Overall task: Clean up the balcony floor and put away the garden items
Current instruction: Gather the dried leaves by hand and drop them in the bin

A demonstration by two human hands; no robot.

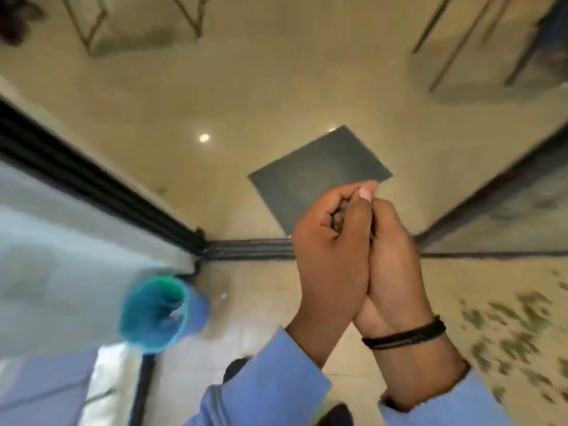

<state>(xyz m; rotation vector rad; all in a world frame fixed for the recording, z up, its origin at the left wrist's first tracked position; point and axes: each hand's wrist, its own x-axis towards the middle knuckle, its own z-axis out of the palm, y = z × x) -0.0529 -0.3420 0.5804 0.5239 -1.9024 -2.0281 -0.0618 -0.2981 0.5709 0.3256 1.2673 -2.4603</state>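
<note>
Inside cupped grip (362,241): leaf bits (338,221).

Indoor room beyond the doorway, as I see it from the head camera.

I look down on a glossy beige indoor floor (276,96) with a bright ceiling-light reflection (204,137) on it. A grey doormat (316,173) lies just inside the dark sliding-door track (252,249). A black door frame (92,176) runs diagonally at my left, with a pale glass panel (61,241) beside it. Thin metal furniture legs (92,23) stand at the top left, and more legs (455,41) at the top right, all blurred.
</note>
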